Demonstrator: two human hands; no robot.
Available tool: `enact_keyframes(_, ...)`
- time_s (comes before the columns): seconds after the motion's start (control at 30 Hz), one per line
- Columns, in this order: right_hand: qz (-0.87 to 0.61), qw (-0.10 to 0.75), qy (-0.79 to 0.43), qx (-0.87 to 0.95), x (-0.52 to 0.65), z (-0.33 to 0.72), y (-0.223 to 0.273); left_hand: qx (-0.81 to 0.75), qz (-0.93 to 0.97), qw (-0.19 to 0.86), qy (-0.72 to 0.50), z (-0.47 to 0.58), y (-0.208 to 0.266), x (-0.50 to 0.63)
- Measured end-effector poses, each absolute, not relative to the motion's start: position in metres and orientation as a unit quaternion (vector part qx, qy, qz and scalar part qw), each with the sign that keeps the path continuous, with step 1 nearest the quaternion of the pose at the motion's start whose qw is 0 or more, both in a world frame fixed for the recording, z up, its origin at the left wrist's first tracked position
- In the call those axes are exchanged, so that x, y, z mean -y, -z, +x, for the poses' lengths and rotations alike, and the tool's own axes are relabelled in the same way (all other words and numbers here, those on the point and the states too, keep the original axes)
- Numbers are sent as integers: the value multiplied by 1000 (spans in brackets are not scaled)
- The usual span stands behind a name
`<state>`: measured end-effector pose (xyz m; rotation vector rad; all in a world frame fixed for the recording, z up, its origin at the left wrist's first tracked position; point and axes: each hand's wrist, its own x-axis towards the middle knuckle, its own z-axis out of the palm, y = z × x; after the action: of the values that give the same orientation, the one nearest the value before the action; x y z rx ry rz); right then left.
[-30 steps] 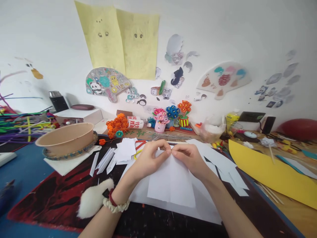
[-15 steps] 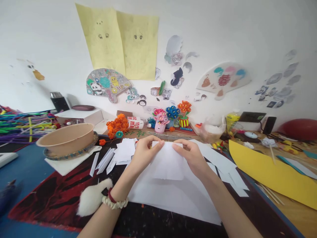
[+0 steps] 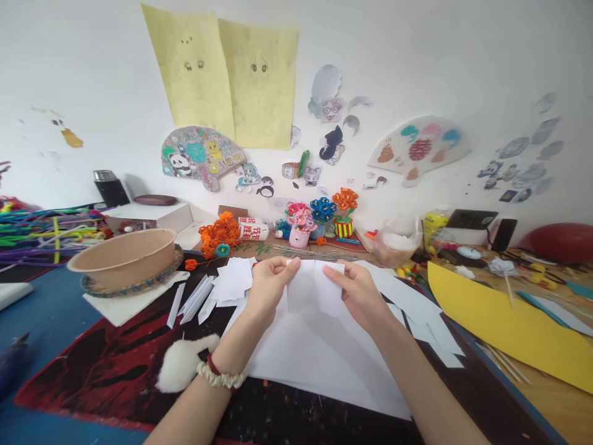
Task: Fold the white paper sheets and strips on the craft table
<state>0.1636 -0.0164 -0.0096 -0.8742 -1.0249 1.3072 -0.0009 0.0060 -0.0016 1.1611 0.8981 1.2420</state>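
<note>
A small white sheet of paper (image 3: 303, 290) hangs over a larger white sheet (image 3: 324, 361) on the dark mat. My left hand (image 3: 272, 285) pinches its upper left edge between thumb and fingers. At the upper right, my right hand (image 3: 360, 289) grips it the same way. Between the hands an upright line runs down from the top edge; whether it is a tear or a fold I cannot tell. Beside my left hand lie small white paper pieces (image 3: 233, 279) and folded paper strips (image 3: 196, 299). White paper strips (image 3: 414, 303) spread out past my right hand.
A beige oval basin (image 3: 123, 256) stands at left. A fluffy white thing (image 3: 178, 368) lies by my left wrist. Orange pipe-cleaner flowers (image 3: 221, 233) and a pink flower pot (image 3: 300, 236) stand near the wall. Yellow card (image 3: 504, 327) lies at right.
The small paper's lower edge has risen, and an upright line now divides it near the middle. My left hand has shifted slightly; my right hand stays close to where it was.
</note>
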Motion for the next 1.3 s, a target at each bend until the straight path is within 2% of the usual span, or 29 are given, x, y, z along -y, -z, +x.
enact_keyframes(0.33,-365,572,-595,431,17,163,10,-399,476,587,-520,-1,4,-8)
enact_keyframes(0.7,-445,599,-490,450,15,157,21,-437,514,517,-526,5,9,-7)
enact_keyframes(1.07,-397,607,-569,389,18,154,12,-390,461,575,-552,8,6,-2)
enact_keyframes(1.3,-376,593,-576,418,17,158,10,-405,455,579,-542,4,4,-5)
